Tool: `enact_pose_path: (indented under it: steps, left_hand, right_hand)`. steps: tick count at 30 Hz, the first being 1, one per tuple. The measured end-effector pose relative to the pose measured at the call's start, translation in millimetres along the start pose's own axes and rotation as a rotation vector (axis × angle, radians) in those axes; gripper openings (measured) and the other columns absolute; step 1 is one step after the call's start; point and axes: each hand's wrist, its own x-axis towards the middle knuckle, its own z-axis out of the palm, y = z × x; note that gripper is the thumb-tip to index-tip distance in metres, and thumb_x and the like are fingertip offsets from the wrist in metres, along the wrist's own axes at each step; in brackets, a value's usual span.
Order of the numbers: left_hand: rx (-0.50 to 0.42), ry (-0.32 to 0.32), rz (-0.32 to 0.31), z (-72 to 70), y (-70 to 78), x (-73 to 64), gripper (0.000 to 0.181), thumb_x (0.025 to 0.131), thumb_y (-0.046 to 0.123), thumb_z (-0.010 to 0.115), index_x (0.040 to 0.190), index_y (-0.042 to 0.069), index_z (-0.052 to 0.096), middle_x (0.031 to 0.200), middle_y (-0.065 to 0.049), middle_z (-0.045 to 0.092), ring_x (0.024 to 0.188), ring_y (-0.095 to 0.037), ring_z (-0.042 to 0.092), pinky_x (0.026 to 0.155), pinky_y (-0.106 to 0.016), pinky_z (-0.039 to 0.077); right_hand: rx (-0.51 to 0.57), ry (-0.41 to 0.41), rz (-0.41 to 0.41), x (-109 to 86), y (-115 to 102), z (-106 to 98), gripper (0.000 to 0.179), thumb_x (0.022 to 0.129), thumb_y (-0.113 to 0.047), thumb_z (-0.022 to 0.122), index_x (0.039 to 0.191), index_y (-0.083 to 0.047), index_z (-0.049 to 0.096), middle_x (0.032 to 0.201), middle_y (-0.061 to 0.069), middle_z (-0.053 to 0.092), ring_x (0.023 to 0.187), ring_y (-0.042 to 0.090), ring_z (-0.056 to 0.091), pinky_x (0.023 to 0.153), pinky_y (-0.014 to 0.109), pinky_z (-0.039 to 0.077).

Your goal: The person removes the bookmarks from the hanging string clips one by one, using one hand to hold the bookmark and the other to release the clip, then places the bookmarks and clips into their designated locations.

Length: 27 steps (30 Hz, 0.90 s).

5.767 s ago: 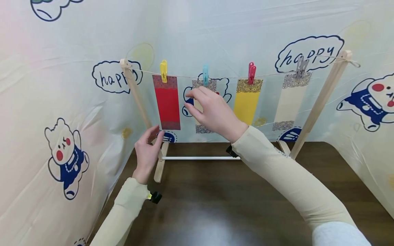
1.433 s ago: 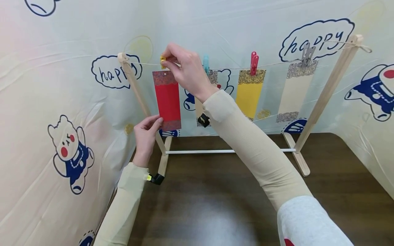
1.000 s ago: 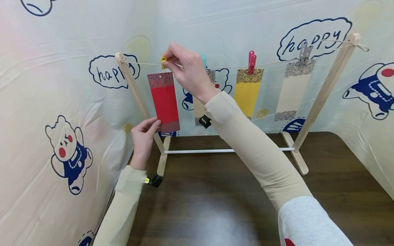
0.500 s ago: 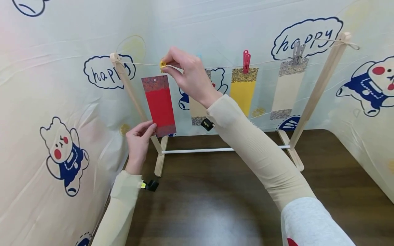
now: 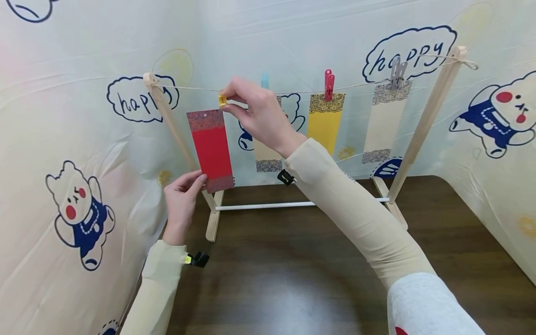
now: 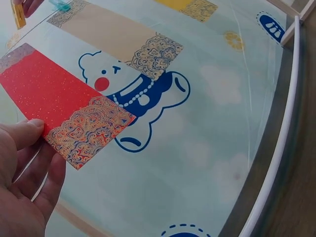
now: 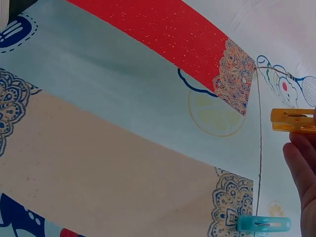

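Observation:
My left hand (image 5: 183, 195) pinches a red bookmark (image 5: 211, 149) by its lower left edge, between thumb and fingers. The bookmark has patterned bands at both ends and a small hole near the top; it slants, apart from the string (image 5: 188, 87). Between the right hand's (image 5: 264, 111) thumb and fingers is a yellow clothespin (image 5: 223, 100), its rear end hidden by them. In the right wrist view the clothespin (image 7: 292, 120) is off the string, with nothing in its mouth. Close by hangs a beige bookmark (image 7: 113, 153) under a light blue clothespin (image 7: 264, 223).
Farther right, a yellow bookmark (image 5: 324, 123) hangs from a red clothespin (image 5: 329, 86), and a cream one (image 5: 385, 123) from a grey clothespin (image 5: 398, 74). Two wooden posts (image 5: 425, 125), joined low by a white rod (image 5: 264, 205), carry the string above a dark brown table (image 5: 293, 270).
The red bookmark hung from the string under the yellow clothespin. My right hand took the clothespin off, and the left hand has drawn the bookmark down and left, away from the string.

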Motion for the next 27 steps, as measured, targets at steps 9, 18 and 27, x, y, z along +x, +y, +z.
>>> enact_pose_path:
  steps: [9, 18, 27]
  left_hand:
    - [-0.006, 0.003, -0.004, -2.0, 3.3, -3.7, 0.022, 0.093, 0.0, 0.075, 0.112, -0.011, 0.075, 0.088, 0.004, 0.079, 0.073, -0.009, 0.072, 0.073, -0.022, 0.061]
    - [-0.021, -0.005, 0.022, -2.6, 4.1, -6.5, 0.02, 0.092, -0.003, 0.076, 0.11, -0.013, 0.074, 0.088, 0.001, 0.079, 0.071, -0.008, 0.072, 0.071, -0.022, 0.061]
    - [-0.03, -0.002, 0.035, -4.1, 6.6, -13.1, 0.024, 0.09, 0.001, 0.08, 0.108, -0.014, 0.074, 0.09, -0.011, 0.079, 0.07, -0.009, 0.071, 0.07, -0.023, 0.061]
  right_hand:
    - [0.0, -0.014, 0.044, -13.3, 0.7, -0.9, 0.023, 0.097, -0.006, 0.073, 0.116, 0.002, 0.065, 0.118, 0.014, 0.069, 0.114, 0.018, 0.069, 0.098, 0.024, 0.055]
    - [0.008, 0.007, -0.005, -23.8, -2.2, -5.6, 0.028, 0.095, -0.005, 0.075, 0.12, 0.004, 0.066, 0.119, 0.015, 0.069, 0.112, 0.019, 0.069, 0.096, 0.024, 0.056]
    - [0.023, 0.025, 0.016, -38.3, -4.8, -12.4, 0.033, 0.095, -0.003, 0.075, 0.124, 0.006, 0.065, 0.121, 0.017, 0.069, 0.111, 0.021, 0.069, 0.095, 0.027, 0.058]
